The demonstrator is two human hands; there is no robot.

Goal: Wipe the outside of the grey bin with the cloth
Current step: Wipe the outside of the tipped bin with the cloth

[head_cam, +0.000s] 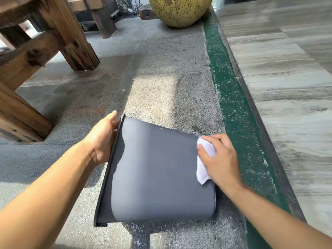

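The grey bin [156, 173] lies on its side on the concrete floor, its dark rim to the left and its base end to the right. My left hand [103, 139] grips the rim at the bin's far left corner. My right hand [218, 159] presses a white cloth [203, 166] flat against the bin's upper right side, near the base end. Most of the cloth is covered by my fingers; its lower corner hangs out below my palm.
Heavy wooden table legs [71, 42] stand at the left and back left. A large yellow-green pot [179, 11] sits at the back. A green painted strip [231, 105] and a raised grey wood-look ledge [287, 87] run along the right.
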